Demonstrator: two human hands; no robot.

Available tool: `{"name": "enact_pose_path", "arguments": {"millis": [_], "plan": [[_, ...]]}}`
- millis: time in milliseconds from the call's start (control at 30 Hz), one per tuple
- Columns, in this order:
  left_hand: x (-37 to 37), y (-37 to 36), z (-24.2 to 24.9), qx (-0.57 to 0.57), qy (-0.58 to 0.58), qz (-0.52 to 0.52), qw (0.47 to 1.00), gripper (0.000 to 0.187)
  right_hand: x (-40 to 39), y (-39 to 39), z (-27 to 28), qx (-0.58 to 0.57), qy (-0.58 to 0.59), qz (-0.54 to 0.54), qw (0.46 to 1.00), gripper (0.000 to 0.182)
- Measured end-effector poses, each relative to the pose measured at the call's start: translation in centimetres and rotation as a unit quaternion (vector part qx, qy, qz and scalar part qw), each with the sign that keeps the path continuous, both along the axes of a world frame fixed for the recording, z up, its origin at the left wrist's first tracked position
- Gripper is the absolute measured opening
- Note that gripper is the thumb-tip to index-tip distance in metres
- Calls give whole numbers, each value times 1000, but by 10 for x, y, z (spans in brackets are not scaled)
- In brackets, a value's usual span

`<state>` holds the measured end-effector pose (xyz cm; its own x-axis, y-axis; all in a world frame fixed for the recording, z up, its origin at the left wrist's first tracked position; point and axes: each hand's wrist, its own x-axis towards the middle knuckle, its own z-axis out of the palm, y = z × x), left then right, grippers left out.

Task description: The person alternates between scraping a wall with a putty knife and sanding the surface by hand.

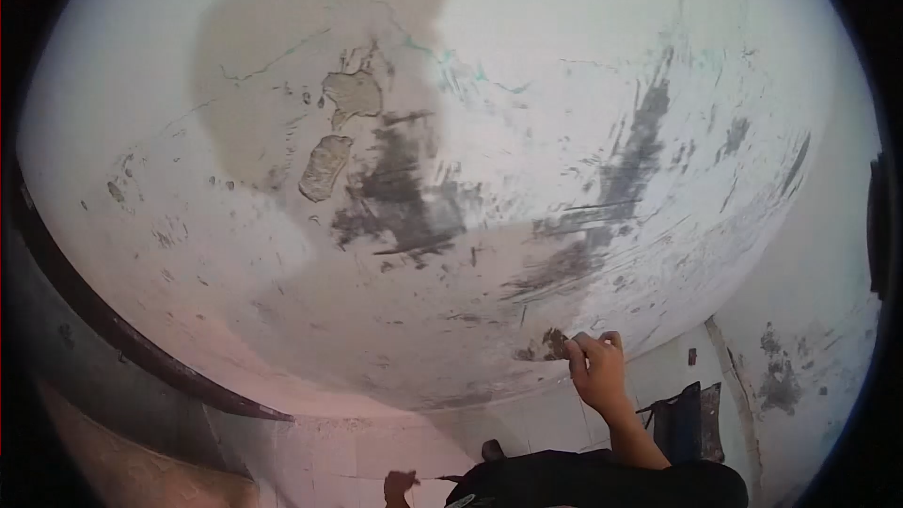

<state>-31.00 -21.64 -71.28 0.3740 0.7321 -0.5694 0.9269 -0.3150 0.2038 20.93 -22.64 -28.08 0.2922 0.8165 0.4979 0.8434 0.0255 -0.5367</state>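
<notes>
My right hand [597, 365] is raised against the white wall [527, 141], its fingers bent and drawn together. Its fingertips are at a dark brown patch [546, 345] low on the wall; anything between them is too small to make out. Near the bottom edge, my left hand [400, 485] is in shadow, its fingers curled in, and what it may hold cannot be made out. Grey smears [400, 188] and chipped spots of bare plaster [354, 94] mark the wall above.
A dark bag-like object [687, 421] is beside my right forearm. Pale tiles [555, 423] lie beyond my black-clothed body. A dark curved edge [122, 343] runs along the lower left. Another wall [800, 320] with dark stains rises on the right.
</notes>
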Motion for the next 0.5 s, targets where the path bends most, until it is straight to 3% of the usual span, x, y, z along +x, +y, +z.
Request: {"name": "enact_pose_path", "arguments": {"millis": [67, 100, 167, 200, 267, 333, 367, 433, 500], "plan": [[34, 16, 20, 148, -37, 4, 988, 34, 8, -5, 8, 60, 48, 25, 997, 15], [103, 11, 133, 99, -183, 357, 910, 35, 12, -10, 5, 47, 73, 42, 995, 16], [146, 27, 176, 74, -306, 353, 881, 32, 23, -28, -1, -25, 144, 81, 986, 23], [161, 37, 158, 101, -431, 302, 844, 34, 25, -40, -5, -28, 149, 75, 986, 23], [224, 31, 253, -17, -513, 307, 802, 33, 24, -61, -12, -82, 367, 68, 924, 30], [278, 11, 350, -182, -512, 357, 760, 36, 28, -82, -19, -101, 363, 85, 923, 31], [293, 2, 362, -185, -508, 358, 761, 36, 30, -92, -23, -118, 353, 105, 922, 32], [318, -15, 372, -224, -525, 223, 790, 35, 32, -111, -30, -148, 330, 124, 924, 31], [342, -32, 378, -224, -500, 200, 812, 33, 33, -125, -28, -163, 328, 140, 920, 28]]}}
